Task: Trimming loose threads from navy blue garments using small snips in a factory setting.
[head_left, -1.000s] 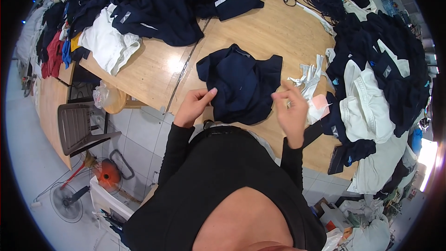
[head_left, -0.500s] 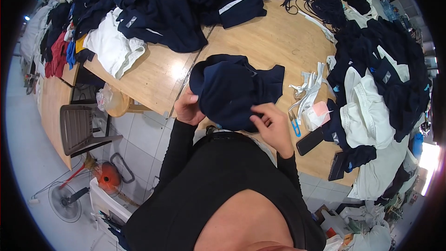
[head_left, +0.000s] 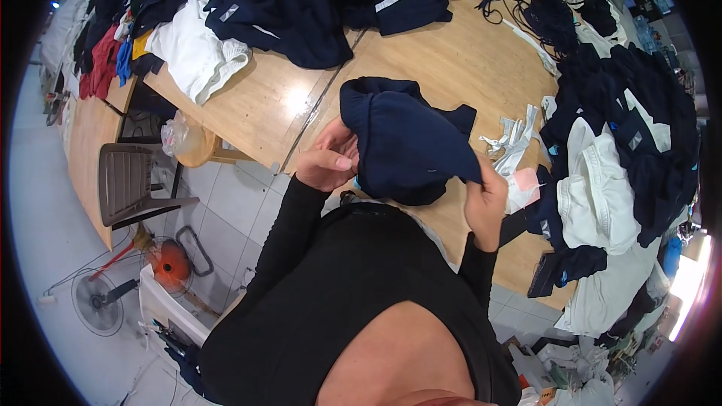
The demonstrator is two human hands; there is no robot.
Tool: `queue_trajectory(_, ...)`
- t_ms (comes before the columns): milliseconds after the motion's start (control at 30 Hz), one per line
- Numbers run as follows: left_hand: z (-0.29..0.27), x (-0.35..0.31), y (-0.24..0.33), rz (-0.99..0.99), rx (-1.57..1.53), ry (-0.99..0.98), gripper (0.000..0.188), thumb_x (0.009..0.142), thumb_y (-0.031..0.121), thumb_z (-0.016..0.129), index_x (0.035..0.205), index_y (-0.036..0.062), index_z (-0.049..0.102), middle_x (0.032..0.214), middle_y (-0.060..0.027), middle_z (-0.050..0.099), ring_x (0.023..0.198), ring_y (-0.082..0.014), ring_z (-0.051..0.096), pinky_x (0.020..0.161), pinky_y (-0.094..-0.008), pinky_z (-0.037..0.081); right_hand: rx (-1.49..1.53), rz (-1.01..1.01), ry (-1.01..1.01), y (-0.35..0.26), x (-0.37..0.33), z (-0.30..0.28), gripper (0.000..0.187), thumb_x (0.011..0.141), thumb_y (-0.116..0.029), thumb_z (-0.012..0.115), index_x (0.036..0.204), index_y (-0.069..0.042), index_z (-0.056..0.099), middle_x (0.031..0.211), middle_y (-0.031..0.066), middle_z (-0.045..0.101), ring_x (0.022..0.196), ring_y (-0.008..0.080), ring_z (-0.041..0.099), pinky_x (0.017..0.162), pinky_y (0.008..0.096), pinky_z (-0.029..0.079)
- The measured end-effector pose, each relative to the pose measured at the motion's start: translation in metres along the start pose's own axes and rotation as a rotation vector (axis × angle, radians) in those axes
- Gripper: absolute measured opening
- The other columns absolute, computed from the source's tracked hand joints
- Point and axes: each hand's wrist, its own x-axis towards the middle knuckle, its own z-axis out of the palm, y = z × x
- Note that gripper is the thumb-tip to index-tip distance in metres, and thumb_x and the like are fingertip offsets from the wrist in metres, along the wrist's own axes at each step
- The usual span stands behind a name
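A navy blue garment (head_left: 410, 143) with a gathered edge along its left side lies partly lifted over the near part of the wooden table. My left hand (head_left: 329, 158) grips that gathered edge, its thumb in front and some fingers hidden by the cloth. At the other end, my right hand (head_left: 487, 203) pinches a corner of the same garment and holds the cloth stretched between both hands. Behind the raised cloth, a folded part of the garment rests on the table. What kind of garment it is, I cannot tell.
The wooden table (head_left: 421, 60) carries a navy clothing pile (head_left: 293, 7) and a white garment (head_left: 197, 53) at the back. White strips (head_left: 515, 135), a dark phone (head_left: 514, 227) and a heap of navy and white clothes (head_left: 602, 173) lie right. A brown chair (head_left: 135, 180) stands left.
My right hand has moved right and taken a corner of the garment, drawing the cloth out flat. My left hand stays at the gathered edge. The whole view has shifted slightly.
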Motion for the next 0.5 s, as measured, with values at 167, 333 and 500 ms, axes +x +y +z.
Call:
queue_trajectory(167, 0.014, 0.006, -0.002, -0.014, 0.289, 0.119, 0.1, 0.073, -0.006, 0.08, 0.163, -0.0061, 0.036, 0.163, -0.0195, 0.046, 0.152, -0.0307, 0.047, 0.129, -0.0419, 0.033, 0.182, 0.093, 0.33, -0.012, -0.003, -0.01, 0.029, 0.101, 0.008, 0.051, 0.124, 0.009, 0.068, 0.112, 0.0072, 0.074, 0.102, 0.0131, 0.066, 0.094, 0.0257, 0.05)
queue_trajectory(333, 0.049, 0.02, 0.005, -0.143, 0.576, 0.168, 0.097, 0.078, -0.001, 0.092, 0.16, -0.0068, 0.039, 0.159, -0.0164, 0.051, 0.144, -0.0269, 0.054, 0.123, -0.0404, 0.042, 0.218, 0.032, 0.508, -0.011, 0.011, -0.016, 0.014, 0.098, 0.008, 0.063, 0.109, 0.007, 0.071, 0.098, 0.0038, 0.07, 0.094, 0.0096, 0.064, 0.086, 0.0246, 0.05)
queue_trajectory(500, 0.052, 0.022, -0.022, 0.023, 1.363, 0.388, 0.085, 0.079, 0.009, 0.092, 0.149, -0.0088, 0.046, 0.139, -0.0231, 0.063, 0.121, -0.0305, 0.068, 0.099, -0.0403, 0.058, 0.057, 0.024, 0.565, -0.031, 0.022, -0.021, 0.01, 0.09, 0.008, 0.075, 0.099, 0.006, 0.074, 0.092, 0.0045, 0.072, 0.085, 0.0102, 0.065, 0.081, 0.0254, 0.052)
